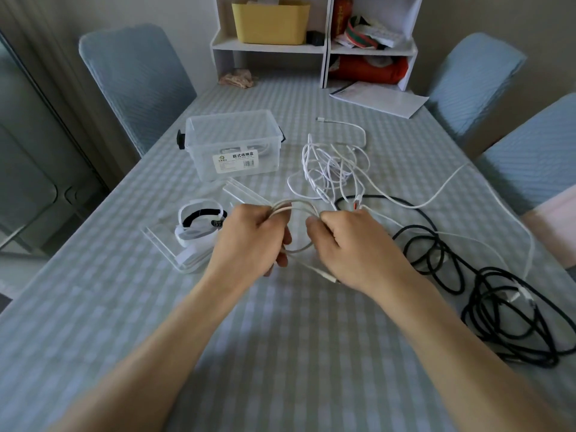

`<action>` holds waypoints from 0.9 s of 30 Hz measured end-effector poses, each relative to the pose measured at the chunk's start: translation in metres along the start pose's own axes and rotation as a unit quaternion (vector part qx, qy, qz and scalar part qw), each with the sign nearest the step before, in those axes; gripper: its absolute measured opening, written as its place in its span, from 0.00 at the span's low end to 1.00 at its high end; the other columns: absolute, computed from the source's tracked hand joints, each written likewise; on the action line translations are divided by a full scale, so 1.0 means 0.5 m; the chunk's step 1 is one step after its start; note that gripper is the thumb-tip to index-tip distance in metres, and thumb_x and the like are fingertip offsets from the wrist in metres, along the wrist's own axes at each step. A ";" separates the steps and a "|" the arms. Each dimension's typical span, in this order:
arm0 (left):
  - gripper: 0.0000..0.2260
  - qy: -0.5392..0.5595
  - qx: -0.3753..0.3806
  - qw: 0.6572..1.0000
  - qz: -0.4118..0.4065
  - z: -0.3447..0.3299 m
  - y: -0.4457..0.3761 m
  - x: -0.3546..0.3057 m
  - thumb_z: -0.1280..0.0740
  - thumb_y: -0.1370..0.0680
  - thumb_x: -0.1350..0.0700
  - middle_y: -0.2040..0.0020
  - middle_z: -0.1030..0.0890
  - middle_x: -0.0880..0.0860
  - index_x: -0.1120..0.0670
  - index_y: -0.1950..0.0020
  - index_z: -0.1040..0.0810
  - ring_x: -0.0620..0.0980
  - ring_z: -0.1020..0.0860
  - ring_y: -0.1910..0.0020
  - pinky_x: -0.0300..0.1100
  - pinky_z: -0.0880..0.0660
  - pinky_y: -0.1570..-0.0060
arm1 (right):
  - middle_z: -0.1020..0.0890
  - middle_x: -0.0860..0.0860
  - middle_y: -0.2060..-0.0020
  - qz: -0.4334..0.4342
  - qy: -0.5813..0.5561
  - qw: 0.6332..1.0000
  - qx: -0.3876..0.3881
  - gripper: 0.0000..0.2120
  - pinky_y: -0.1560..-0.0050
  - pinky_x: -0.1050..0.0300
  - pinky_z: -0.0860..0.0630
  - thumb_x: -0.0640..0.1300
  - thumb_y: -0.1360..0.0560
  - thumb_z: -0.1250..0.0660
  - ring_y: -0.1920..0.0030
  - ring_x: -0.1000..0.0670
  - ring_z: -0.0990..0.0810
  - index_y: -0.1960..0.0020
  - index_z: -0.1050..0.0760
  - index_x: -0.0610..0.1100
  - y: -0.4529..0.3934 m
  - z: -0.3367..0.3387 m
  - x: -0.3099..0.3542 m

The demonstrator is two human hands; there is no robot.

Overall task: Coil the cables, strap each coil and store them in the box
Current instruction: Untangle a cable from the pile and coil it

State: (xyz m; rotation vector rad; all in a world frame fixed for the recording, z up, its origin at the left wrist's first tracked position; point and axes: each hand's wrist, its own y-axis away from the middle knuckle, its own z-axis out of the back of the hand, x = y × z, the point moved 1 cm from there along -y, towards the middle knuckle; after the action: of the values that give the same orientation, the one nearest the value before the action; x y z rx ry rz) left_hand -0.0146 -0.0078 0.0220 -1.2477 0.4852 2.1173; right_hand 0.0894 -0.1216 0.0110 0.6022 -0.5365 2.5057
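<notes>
My left hand (249, 238) and my right hand (349, 244) both grip a small coil of white cable (296, 207) above the middle of the table, one hand on each side of the loop. A loose end with a plug (327, 276) trails under my right wrist. A tangled pile of white cables (330, 166) lies behind the coil. To the right sprawls a long black cable (486, 291). The clear plastic box (232, 145) stands open at the back left, with a coiled white cable inside. Its clear lid (187, 257) lies to the left, with white and black straps (199, 219) on it.
The table has a blue-grey checked cloth (280, 338). Blue chairs (137, 76) stand at the left and right sides. A white shelf unit (314, 42) with a yellow bin is at the far end, and papers (377, 99) lie beside it.
</notes>
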 end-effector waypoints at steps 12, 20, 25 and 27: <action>0.27 -0.280 0.068 0.952 -0.103 -0.013 0.007 0.021 0.44 0.20 0.40 0.74 0.24 0.52 0.56 0.72 0.26 0.53 0.22 0.68 0.45 0.25 0.64 | 0.25 0.53 0.69 0.073 0.029 0.996 0.046 0.08 0.64 0.49 0.30 0.48 0.17 0.44 0.67 0.49 0.28 0.54 0.34 0.47 0.010 0.012 -0.005; 0.11 -0.315 -0.026 0.919 -0.236 -0.014 0.012 0.019 0.42 0.23 0.49 0.71 0.28 0.50 0.53 0.58 0.25 0.59 0.23 0.66 0.46 0.30 0.70 | 0.30 0.53 0.71 0.101 0.050 0.991 0.074 0.08 0.66 0.51 0.34 0.47 0.18 0.43 0.69 0.47 0.31 0.54 0.30 0.45 0.009 0.008 -0.003; 0.19 -0.222 -0.029 0.967 -0.123 -0.001 -0.011 0.020 0.42 0.20 0.53 0.72 0.29 0.53 0.57 0.71 0.34 0.59 0.27 0.65 0.47 0.37 0.68 | 0.28 0.54 0.74 0.075 -0.059 0.994 0.046 0.16 0.67 0.50 0.29 0.54 0.20 0.39 0.72 0.52 0.29 0.65 0.36 0.52 0.007 0.011 -0.010; 0.20 -0.167 -0.002 0.984 -0.061 0.009 -0.022 0.019 0.41 0.20 0.54 0.75 0.29 0.53 0.59 0.71 0.36 0.54 0.29 0.70 0.45 0.37 0.70 | 0.22 0.52 0.70 0.067 -0.098 0.991 0.060 0.11 0.62 0.47 0.25 0.51 0.19 0.40 0.67 0.52 0.23 0.59 0.29 0.52 0.007 0.011 -0.015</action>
State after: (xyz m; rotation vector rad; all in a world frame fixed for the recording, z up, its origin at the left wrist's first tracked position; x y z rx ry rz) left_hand -0.0137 0.0060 0.0159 -0.8747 0.2509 2.1639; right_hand 0.0950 -0.1301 0.0109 0.8925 -0.5145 2.6345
